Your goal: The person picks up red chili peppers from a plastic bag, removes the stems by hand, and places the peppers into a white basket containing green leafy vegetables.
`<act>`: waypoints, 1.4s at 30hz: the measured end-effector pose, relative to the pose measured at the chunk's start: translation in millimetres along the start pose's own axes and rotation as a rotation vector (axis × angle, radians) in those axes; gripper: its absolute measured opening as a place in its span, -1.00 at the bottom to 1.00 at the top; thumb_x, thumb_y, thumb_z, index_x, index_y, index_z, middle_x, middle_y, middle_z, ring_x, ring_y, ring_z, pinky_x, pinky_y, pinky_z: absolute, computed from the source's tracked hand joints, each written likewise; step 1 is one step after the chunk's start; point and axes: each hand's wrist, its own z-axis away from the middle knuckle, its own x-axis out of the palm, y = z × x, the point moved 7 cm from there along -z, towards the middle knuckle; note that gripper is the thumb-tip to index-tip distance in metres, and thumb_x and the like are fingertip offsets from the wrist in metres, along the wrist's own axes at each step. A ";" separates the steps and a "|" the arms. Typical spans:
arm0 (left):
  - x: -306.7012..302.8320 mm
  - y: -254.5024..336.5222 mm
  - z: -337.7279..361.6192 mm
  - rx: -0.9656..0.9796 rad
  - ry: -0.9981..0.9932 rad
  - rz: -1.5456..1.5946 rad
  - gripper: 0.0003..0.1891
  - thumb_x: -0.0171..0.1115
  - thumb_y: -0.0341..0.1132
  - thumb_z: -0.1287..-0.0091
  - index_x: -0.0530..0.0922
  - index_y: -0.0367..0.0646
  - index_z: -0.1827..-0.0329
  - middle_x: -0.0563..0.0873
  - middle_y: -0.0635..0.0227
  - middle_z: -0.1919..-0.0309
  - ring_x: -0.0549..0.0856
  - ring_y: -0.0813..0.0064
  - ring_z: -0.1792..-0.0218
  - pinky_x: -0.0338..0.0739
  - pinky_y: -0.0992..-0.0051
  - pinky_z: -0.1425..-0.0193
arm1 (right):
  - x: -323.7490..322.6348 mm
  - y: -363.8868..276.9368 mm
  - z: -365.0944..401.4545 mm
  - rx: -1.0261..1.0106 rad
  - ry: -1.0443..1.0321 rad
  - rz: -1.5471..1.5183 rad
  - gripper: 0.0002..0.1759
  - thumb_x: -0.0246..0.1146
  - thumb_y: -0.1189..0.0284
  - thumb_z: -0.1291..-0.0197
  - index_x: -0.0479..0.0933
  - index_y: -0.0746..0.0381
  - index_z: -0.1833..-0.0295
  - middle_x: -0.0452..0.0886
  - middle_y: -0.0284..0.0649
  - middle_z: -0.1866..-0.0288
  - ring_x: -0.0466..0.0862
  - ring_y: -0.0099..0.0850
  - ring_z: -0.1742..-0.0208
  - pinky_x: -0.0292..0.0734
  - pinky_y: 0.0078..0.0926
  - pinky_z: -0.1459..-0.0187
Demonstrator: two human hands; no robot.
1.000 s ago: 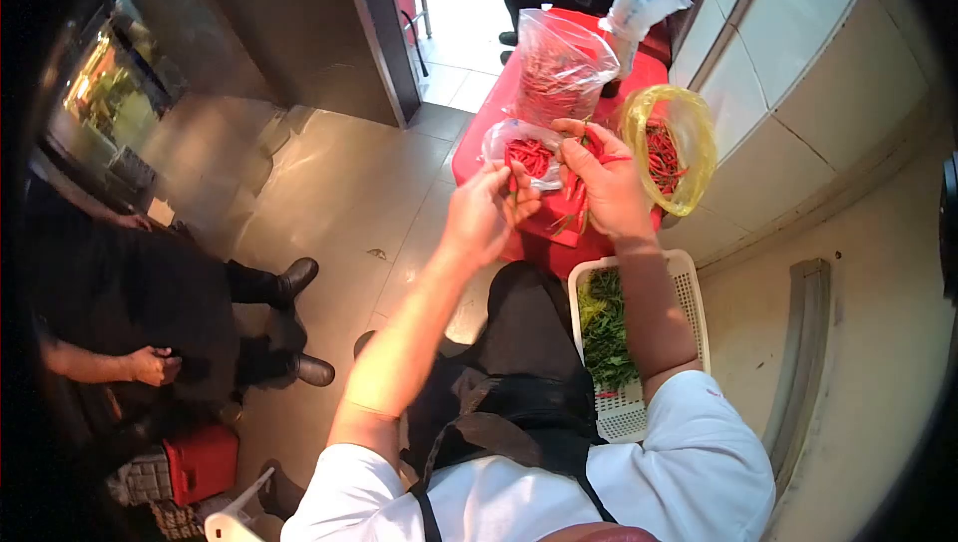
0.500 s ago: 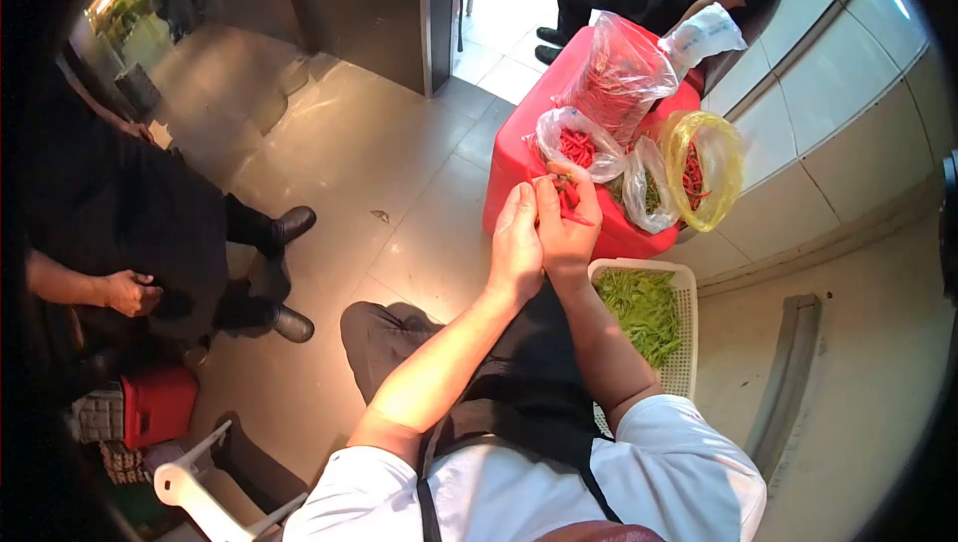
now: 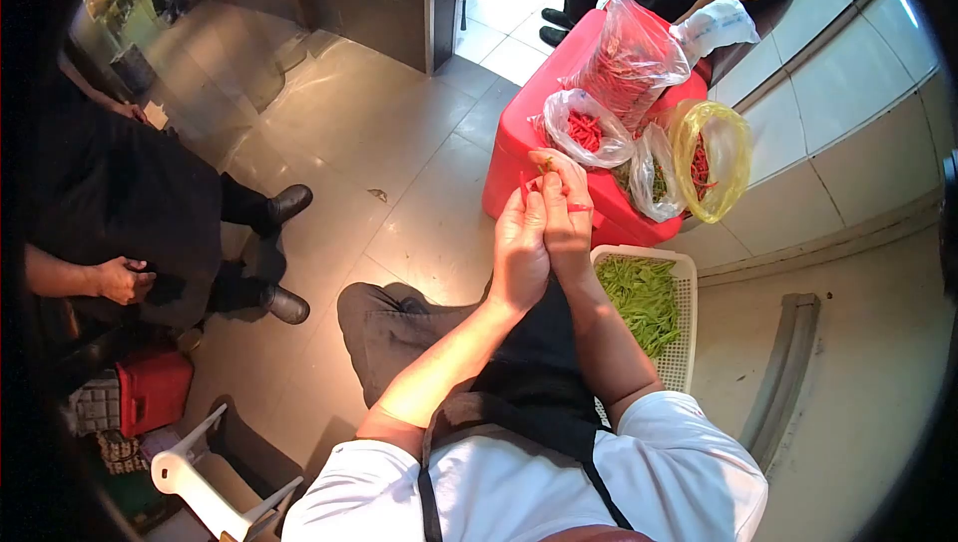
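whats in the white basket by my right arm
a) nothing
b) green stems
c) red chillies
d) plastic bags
b: the basket is heaped with green stems; the red chillies sit in bags on the red box, and the right hand pinches one chilli.

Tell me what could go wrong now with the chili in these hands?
1. The right hand and left hand are bare around the red chili; its juice may burn the skin.
2. The yellow bag sits at the edge of the red box; it might tip and spill.
3. The hands are beside the white basket, not over it, so a piece may drop on the floor.
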 end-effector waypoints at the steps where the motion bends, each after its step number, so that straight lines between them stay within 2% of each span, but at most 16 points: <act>1: 1.9 1.4 -0.5 0.007 0.018 0.003 -0.64 -0.12 -0.13 -0.60 0.44 -0.18 -0.21 0.59 0.38 -0.02 0.57 0.58 0.00 0.48 0.54 -0.13 | 0.7 0.3 -0.9 -0.025 -0.022 0.018 -0.67 -0.08 0.45 -0.45 0.53 0.32 -0.11 0.54 -0.12 -0.17 0.48 -0.30 -0.23 0.35 -0.38 -0.26; 3: -2.1 -5.0 -3.0 -0.017 0.038 0.060 -0.64 -0.11 -0.12 -0.60 0.44 -0.17 -0.22 0.59 0.39 0.00 0.58 0.59 0.01 0.48 0.54 -0.12 | 2.5 -1.3 -3.0 -0.072 -0.066 0.051 -0.65 -0.12 0.43 -0.48 0.51 0.32 -0.16 0.53 -0.11 -0.21 0.47 -0.31 -0.27 0.35 -0.38 -0.28; 6: -2.3 -7.6 -1.6 -0.076 0.039 0.112 -0.64 -0.10 -0.11 -0.59 0.44 -0.16 -0.22 0.59 0.41 0.02 0.58 0.60 0.03 0.49 0.54 -0.10 | 7.8 11.0 2.4 0.099 -0.092 -0.200 -0.60 -0.16 0.41 -0.50 0.47 0.34 -0.23 0.50 -0.09 -0.27 0.45 -0.30 -0.31 0.32 -0.36 -0.32; 10: -4.7 -10.6 3.0 -0.113 0.021 0.072 -0.65 -0.06 -0.12 -0.58 0.43 -0.17 -0.22 0.60 0.43 0.04 0.57 0.62 0.05 0.49 0.57 -0.06 | 4.8 11.3 3.7 0.133 -0.177 -0.091 -0.56 -0.17 0.36 -0.53 0.40 0.36 -0.32 0.48 -0.07 -0.30 0.44 -0.31 -0.33 0.27 -0.36 -0.37; 13: -6.9 -7.7 -1.4 -0.062 0.010 -0.158 -0.67 -0.05 -0.17 -0.58 0.43 -0.18 -0.22 0.60 0.43 0.06 0.57 0.64 0.08 0.49 0.60 -0.03 | 8.4 21.2 6.7 0.321 -0.161 -0.393 -0.55 -0.15 0.33 -0.53 0.37 0.35 -0.34 0.50 -0.09 -0.27 0.44 -0.33 -0.32 0.27 -0.37 -0.37; 17: -10.2 -3.5 -6.0 -0.015 0.065 -0.214 -0.71 -0.07 -0.25 -0.57 0.44 -0.18 -0.21 0.61 0.44 0.12 0.58 0.67 0.17 0.50 0.63 0.09 | 0.4 5.0 3.4 0.386 -0.031 -0.733 -0.59 -0.10 0.25 -0.55 0.47 0.35 -0.13 0.57 -0.19 -0.04 0.53 -0.51 -0.05 0.43 -0.49 -0.15; 18: -13.1 -5.2 -6.7 -0.079 0.065 -0.145 -0.71 -0.06 -0.22 -0.58 0.44 -0.17 -0.19 0.61 0.45 0.15 0.57 0.70 0.25 0.49 0.66 0.20 | -0.9 7.2 2.6 0.401 -0.010 -0.691 -0.58 -0.08 0.19 -0.55 0.48 0.33 -0.07 0.59 -0.23 0.05 0.55 -0.54 0.08 0.46 -0.55 -0.05; 20: -13.9 -9.4 -9.7 -0.131 0.024 -0.015 -0.70 -0.04 -0.20 -0.57 0.44 -0.18 -0.19 0.61 0.46 0.16 0.55 0.72 0.29 0.48 0.67 0.24 | -4.1 6.8 3.6 0.495 -0.010 -0.680 -0.59 -0.07 0.20 -0.54 0.50 0.34 -0.06 0.61 -0.24 0.10 0.57 -0.53 0.12 0.48 -0.56 -0.02; 22: -15.7 -13.1 -10.0 -0.211 -0.019 0.099 -0.69 -0.03 -0.16 -0.57 0.45 -0.17 -0.18 0.62 0.47 0.16 0.55 0.71 0.29 0.48 0.66 0.23 | -5.1 8.9 1.9 0.468 -0.013 -0.638 -0.59 -0.05 0.22 -0.54 0.51 0.36 -0.05 0.63 -0.23 0.10 0.59 -0.53 0.13 0.51 -0.55 0.00; 24: -12.5 -9.0 -9.0 -0.140 0.030 -0.059 -0.69 -0.03 -0.16 -0.57 0.44 -0.18 -0.18 0.62 0.46 0.15 0.56 0.70 0.26 0.49 0.65 0.19 | 0.8 14.0 -3.8 0.312 -0.024 -0.567 -0.59 -0.04 0.24 -0.54 0.51 0.38 -0.05 0.67 -0.18 0.08 0.63 -0.53 0.11 0.54 -0.53 0.00; 28: -9.3 3.2 -9.3 -0.009 0.029 -0.303 -0.66 -0.02 -0.15 -0.57 0.44 -0.20 -0.20 0.62 0.43 0.09 0.59 0.65 0.15 0.50 0.60 0.07 | 3.2 16.0 -1.9 0.361 -0.011 -0.511 -0.62 -0.01 0.30 -0.53 0.53 0.42 -0.05 0.65 -0.14 0.01 0.62 -0.46 -0.02 0.51 -0.51 -0.12; 30: -15.1 -1.4 -11.4 -0.081 0.063 -0.179 -0.65 -0.02 -0.15 -0.57 0.43 -0.22 -0.21 0.62 0.41 0.06 0.59 0.62 0.08 0.51 0.59 0.01 | 7.8 16.0 -1.7 0.368 -0.028 -0.573 -0.63 0.00 0.34 -0.51 0.52 0.44 -0.10 0.64 -0.11 -0.05 0.61 -0.41 -0.08 0.47 -0.50 -0.19; 34: -13.8 -0.2 -15.0 -0.190 0.120 0.100 -0.64 -0.02 -0.13 -0.56 0.44 -0.21 -0.20 0.62 0.39 0.05 0.60 0.59 0.06 0.52 0.56 -0.03 | 13.1 22.4 -3.4 0.226 -0.158 -0.208 -0.60 -0.03 0.43 -0.48 0.44 0.48 -0.24 0.58 -0.05 -0.17 0.54 -0.37 -0.21 0.42 -0.47 -0.25; 37: -16.8 -4.6 -14.8 -0.139 0.105 -0.011 -0.66 -0.02 -0.12 -0.56 0.45 -0.18 -0.18 0.63 0.42 0.11 0.61 0.62 0.17 0.55 0.58 0.08 | 10.8 19.3 0.3 0.319 -0.105 -0.334 -0.62 -0.04 0.43 -0.47 0.48 0.46 -0.20 0.60 -0.09 -0.14 0.55 -0.42 -0.18 0.42 -0.50 -0.23; 40: -23.1 -3.1 -17.2 -0.111 0.100 -0.093 -0.66 -0.01 -0.11 -0.55 0.46 -0.16 -0.17 0.65 0.43 0.16 0.61 0.66 0.24 0.54 0.63 0.18 | 10.0 14.9 1.0 0.341 -0.042 -0.533 -0.66 0.00 0.41 -0.46 0.50 0.42 -0.14 0.65 -0.15 0.02 0.61 -0.46 0.01 0.49 -0.52 -0.08; 42: -29.6 -3.1 -16.5 -0.210 0.019 -0.059 -0.66 0.00 -0.10 -0.55 0.47 -0.16 -0.16 0.65 0.44 0.17 0.61 0.66 0.28 0.53 0.64 0.24 | 9.3 11.7 -1.7 0.392 -0.130 -0.599 -0.67 -0.01 0.39 -0.48 0.50 0.40 -0.12 0.64 -0.21 0.06 0.60 -0.52 0.04 0.49 -0.57 -0.03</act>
